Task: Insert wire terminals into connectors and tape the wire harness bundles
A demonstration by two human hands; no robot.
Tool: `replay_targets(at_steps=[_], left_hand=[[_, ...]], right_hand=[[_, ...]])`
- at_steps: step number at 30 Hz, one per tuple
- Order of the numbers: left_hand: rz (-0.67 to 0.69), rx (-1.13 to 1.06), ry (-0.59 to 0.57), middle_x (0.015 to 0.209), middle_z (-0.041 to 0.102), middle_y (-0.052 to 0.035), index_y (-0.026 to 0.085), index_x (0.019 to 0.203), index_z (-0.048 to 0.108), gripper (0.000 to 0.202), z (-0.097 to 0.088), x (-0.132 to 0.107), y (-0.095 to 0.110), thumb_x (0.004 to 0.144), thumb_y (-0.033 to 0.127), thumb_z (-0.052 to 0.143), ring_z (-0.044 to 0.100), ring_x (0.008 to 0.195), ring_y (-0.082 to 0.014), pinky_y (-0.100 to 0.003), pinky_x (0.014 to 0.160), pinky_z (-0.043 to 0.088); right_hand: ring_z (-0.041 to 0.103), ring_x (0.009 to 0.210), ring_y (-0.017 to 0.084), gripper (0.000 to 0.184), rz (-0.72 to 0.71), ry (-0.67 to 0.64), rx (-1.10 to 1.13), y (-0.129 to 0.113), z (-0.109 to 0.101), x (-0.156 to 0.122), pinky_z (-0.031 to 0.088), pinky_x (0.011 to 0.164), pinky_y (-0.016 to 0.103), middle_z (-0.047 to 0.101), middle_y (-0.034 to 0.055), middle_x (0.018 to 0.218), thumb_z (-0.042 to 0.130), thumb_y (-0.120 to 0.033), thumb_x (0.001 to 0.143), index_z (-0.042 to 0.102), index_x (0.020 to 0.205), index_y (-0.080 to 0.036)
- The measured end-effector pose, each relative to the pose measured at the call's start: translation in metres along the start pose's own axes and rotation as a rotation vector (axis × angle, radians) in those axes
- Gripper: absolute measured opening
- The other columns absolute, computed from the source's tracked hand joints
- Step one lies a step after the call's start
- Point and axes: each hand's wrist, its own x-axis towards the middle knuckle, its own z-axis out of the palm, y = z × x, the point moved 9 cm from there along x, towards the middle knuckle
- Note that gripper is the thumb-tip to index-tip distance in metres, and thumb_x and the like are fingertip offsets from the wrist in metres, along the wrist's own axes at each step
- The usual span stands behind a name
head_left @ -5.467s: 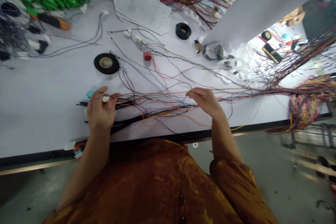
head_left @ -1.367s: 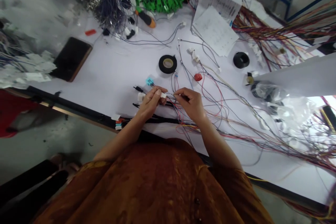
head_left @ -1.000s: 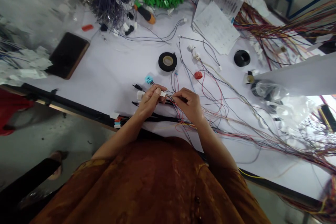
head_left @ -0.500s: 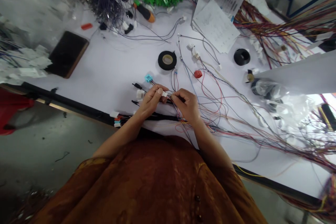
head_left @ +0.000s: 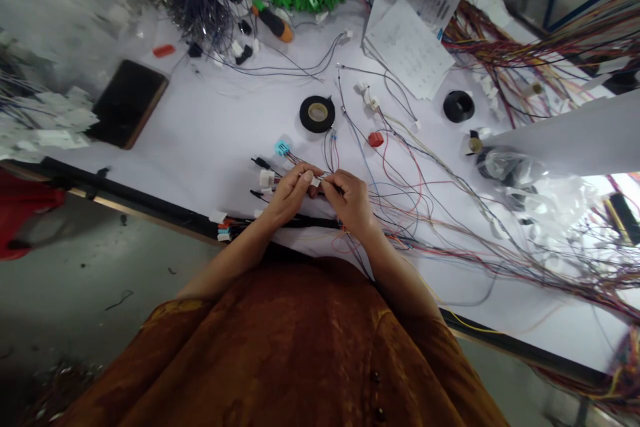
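Observation:
My left hand (head_left: 289,195) pinches a small white plastic connector (head_left: 315,181) between thumb and fingers. My right hand (head_left: 351,201) meets it from the other side, its fingertips closed on thin coloured wires (head_left: 330,175) at the connector. The fingers hide the exact wire ends. Beside my left hand lie a white connector (head_left: 267,178) and a blue connector (head_left: 282,148), both on wires of this harness. A thick black wire bundle (head_left: 300,221) runs under my wrists.
On the white table (head_left: 200,113) are a black tape roll (head_left: 317,113), a red connector (head_left: 375,139), papers (head_left: 410,40), a dark tablet (head_left: 128,103), and a screwdriver (head_left: 273,24). Loose coloured wires (head_left: 525,260) spread right. The table edge (head_left: 125,200) runs before me.
My hands have drawn slightly closer together around the white connector, and my right hand has shifted its grip on the wires. The view has moved a little.

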Motion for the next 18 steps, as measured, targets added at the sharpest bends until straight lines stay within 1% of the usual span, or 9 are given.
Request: replay_targets(at_steps=[3, 8, 11, 14, 18], left_hand=[[-0.016, -0.021, -0.002, 0.063, 0.051, 0.0012, 0.018, 0.089, 0.062, 0.041, 0.001, 0.000, 0.001, 0.091, 0.059, 0.054, 0.051, 0.058, -0.0121, -0.027, 0.059, 0.041], [0.017, 0.057, 0.007, 0.062, 0.053, 0.0011, 0.018, 0.088, 0.064, 0.041, -0.003, 0.000, 0.006, 0.091, 0.058, 0.055, 0.051, 0.059, -0.0122, -0.027, 0.061, 0.043], [0.004, 0.039, 0.008, 0.062, 0.053, 0.0013, 0.018, 0.091, 0.064, 0.041, -0.005, -0.001, 0.003, 0.092, 0.057, 0.054, 0.052, 0.059, -0.0119, -0.026, 0.060, 0.043], [-0.011, 0.022, -0.025, 0.063, 0.053, 0.0015, 0.018, 0.091, 0.065, 0.040, -0.004, -0.001, 0.003, 0.092, 0.057, 0.055, 0.052, 0.058, -0.0113, -0.025, 0.060, 0.043], [-0.001, 0.041, -0.063, 0.062, 0.053, 0.0020, 0.018, 0.090, 0.064, 0.040, -0.005, 0.001, 0.012, 0.092, 0.056, 0.055, 0.052, 0.058, -0.0107, -0.025, 0.060, 0.044]], right_hand=[[0.053, 0.068, 0.012, 0.023, -0.001, -0.026, -0.007, 0.001, 0.003, 0.000, 0.041, 0.067, 0.026, 0.060, 0.0002, 0.074, 0.053, -0.025, 0.095, 0.062, 0.074, -0.020], [0.053, 0.068, 0.012, 0.023, -0.006, -0.001, 0.008, 0.000, 0.001, -0.002, 0.041, 0.068, 0.026, 0.059, -0.0002, 0.071, 0.052, -0.024, 0.094, 0.060, 0.073, -0.020], [0.054, 0.069, 0.012, 0.023, -0.001, 0.007, 0.007, -0.002, 0.002, -0.003, 0.041, 0.067, 0.026, 0.059, -0.0002, 0.071, 0.052, -0.024, 0.095, 0.059, 0.073, -0.020], [0.054, 0.069, 0.012, 0.025, -0.028, 0.015, 0.002, -0.007, 0.003, -0.004, 0.041, 0.068, 0.026, 0.058, -0.0001, 0.071, 0.051, -0.024, 0.095, 0.058, 0.072, -0.020], [0.053, 0.067, 0.012, 0.026, -0.024, 0.027, 0.022, -0.010, 0.005, -0.002, 0.041, 0.067, 0.026, 0.058, -0.0004, 0.069, 0.051, -0.025, 0.096, 0.057, 0.071, -0.020]])
